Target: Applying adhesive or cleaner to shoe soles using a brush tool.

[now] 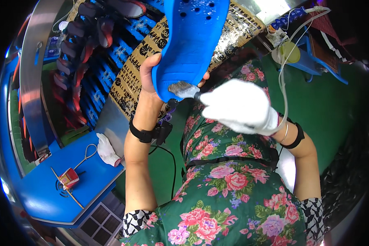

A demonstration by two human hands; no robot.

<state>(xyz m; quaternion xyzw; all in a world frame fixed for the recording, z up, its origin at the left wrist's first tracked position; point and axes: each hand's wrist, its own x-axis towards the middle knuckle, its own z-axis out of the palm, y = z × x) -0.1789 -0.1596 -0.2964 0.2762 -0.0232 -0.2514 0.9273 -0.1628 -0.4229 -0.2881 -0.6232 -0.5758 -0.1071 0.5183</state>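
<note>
A blue shoe sole (184, 45), with several round holes toward its far end and wet-looking whitish specks, is held up over the bench edge. My bare left hand (149, 74) grips it from beneath, the thumb along its left side and fingertips showing at its right edge. My right hand (240, 106), in a white glove, is closed around a brush (186, 89). The brush's dark bristles touch the sole's near, rounded end. Most of the brush handle is hidden inside the glove.
A taped brown surface (139, 65) lies behind the sole, beside a blue-slatted rack (119, 47) with dark and red shoe parts. On the blue table (41, 184) lie a white glove (107, 151) and a red container with a stick (69, 178). A pale hose (283, 82) hangs at right.
</note>
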